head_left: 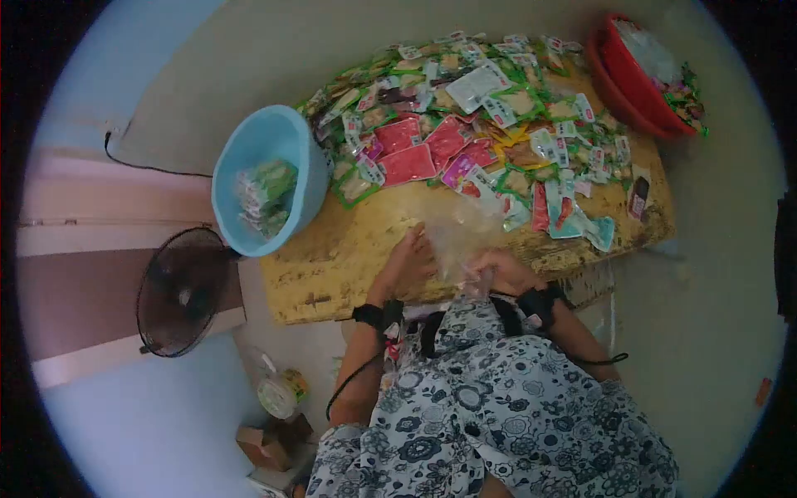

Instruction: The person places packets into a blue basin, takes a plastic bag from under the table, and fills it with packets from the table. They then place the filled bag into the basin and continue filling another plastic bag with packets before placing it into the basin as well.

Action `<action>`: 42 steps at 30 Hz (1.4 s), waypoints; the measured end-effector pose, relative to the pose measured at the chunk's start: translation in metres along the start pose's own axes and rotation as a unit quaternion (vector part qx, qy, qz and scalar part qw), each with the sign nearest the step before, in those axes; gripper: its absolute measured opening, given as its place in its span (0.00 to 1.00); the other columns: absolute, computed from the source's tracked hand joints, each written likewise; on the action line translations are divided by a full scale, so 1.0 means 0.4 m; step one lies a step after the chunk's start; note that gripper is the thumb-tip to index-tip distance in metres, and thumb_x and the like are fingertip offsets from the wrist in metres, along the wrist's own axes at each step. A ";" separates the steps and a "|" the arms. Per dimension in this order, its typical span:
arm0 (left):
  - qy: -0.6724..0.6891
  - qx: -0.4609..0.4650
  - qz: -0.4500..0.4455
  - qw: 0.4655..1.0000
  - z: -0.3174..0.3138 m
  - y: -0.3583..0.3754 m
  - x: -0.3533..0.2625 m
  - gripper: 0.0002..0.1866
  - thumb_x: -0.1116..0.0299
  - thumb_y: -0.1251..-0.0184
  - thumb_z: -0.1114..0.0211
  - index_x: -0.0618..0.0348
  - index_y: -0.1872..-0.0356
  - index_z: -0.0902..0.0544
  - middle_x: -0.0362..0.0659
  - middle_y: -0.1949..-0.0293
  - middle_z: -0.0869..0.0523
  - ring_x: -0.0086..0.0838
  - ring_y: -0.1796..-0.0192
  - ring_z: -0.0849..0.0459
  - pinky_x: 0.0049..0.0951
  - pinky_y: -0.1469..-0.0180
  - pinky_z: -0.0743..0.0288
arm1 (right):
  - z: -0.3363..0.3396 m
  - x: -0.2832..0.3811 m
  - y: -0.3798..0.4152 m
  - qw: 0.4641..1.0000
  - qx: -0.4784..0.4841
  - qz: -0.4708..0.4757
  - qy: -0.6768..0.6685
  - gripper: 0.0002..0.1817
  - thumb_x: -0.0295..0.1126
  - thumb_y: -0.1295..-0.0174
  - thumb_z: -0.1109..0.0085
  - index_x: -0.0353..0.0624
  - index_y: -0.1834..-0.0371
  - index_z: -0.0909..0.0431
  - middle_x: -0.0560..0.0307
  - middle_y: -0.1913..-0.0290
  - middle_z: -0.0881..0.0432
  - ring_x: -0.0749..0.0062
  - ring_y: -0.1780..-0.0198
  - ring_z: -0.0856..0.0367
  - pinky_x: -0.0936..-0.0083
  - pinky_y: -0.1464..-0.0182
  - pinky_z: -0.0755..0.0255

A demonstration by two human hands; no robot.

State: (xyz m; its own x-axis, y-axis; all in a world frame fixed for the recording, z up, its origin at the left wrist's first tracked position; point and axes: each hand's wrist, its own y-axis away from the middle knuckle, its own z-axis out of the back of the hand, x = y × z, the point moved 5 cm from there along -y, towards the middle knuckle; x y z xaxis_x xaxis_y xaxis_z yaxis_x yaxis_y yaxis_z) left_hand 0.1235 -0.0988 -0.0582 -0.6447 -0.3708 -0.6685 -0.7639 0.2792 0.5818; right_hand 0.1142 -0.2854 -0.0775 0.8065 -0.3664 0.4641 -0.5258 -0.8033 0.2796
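A clear plastic bag (458,241) stands between my two hands at the near edge of the yellow worn table (349,249). My right hand (508,272) is closed on the lower right part of the bag, its fingers curled in. At the bag's left side is my left hand (407,266), its fingers stretched out and close to the plastic; whether they touch it is hard to see. Beyond the bag lies a wide heap of small sealed food packets (515,104), mostly green-edged, with several red packets (409,164) at the front.
A light blue basin (311,178) with some packets inside stands at the table's left. Red basins (599,79) sit at the back right, holding plastic and packets. A black fan (184,292) stands at left; a cardboard box (261,448) is on the floor.
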 end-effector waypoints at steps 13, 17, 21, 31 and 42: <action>-0.086 -0.224 -0.044 0.970 0.275 0.052 0.053 0.10 0.64 0.36 0.30 0.60 0.62 0.16 0.36 0.70 0.17 0.20 0.69 0.20 0.23 0.69 0.27 | 0.062 -0.046 -0.064 0.957 -0.120 -0.112 0.238 0.17 0.40 0.34 0.44 0.34 0.67 0.21 0.48 0.70 0.17 0.64 0.75 0.17 0.64 0.72 0.21; -0.132 -0.235 -0.124 0.955 0.387 0.130 0.057 0.08 0.68 0.35 0.32 0.61 0.59 0.17 0.38 0.73 0.17 0.23 0.74 0.21 0.24 0.73 0.28 | 0.068 -0.090 -0.162 0.896 -0.152 -0.058 0.414 0.14 0.38 0.35 0.42 0.37 0.70 0.23 0.54 0.75 0.20 0.67 0.76 0.18 0.67 0.73 0.21; -0.401 -0.446 -0.163 0.783 0.553 0.196 0.063 0.12 0.68 0.35 0.35 0.63 0.55 0.18 0.43 0.67 0.16 0.26 0.69 0.19 0.28 0.67 0.24 | -0.015 -0.076 -0.217 0.816 -0.167 -0.069 0.549 0.16 0.41 0.39 0.38 0.35 0.67 0.23 0.48 0.72 0.19 0.60 0.70 0.16 0.60 0.62 0.23; -0.347 -0.126 -0.266 0.891 0.168 0.218 -0.112 0.13 0.65 0.33 0.35 0.64 0.55 0.19 0.44 0.58 0.15 0.26 0.63 0.16 0.28 0.62 0.21 | -0.191 -0.031 -0.268 0.642 -0.112 -0.001 0.759 0.26 0.31 0.44 0.41 0.39 0.41 0.33 0.36 0.60 0.18 0.38 0.55 0.19 0.50 0.55 0.25; -0.050 -0.075 -0.110 0.990 0.157 0.113 -0.027 0.18 0.54 0.27 0.38 0.61 0.55 0.18 0.41 0.60 0.14 0.24 0.62 0.16 0.27 0.61 0.20 | -0.268 -0.005 -0.242 0.665 -0.115 0.081 0.733 0.24 0.36 0.37 0.40 0.40 0.41 0.32 0.39 0.64 0.19 0.42 0.60 0.19 0.54 0.59 0.25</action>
State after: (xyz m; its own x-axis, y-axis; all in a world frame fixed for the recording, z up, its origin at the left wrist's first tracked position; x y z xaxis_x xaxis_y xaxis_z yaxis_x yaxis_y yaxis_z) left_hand 0.0942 -0.0267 -0.0539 -0.4691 -0.3168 -0.8244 -0.8778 0.0642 0.4748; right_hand 0.1345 -0.1563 -0.0153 -0.3082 0.5483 0.7774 -0.7372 -0.6542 0.1691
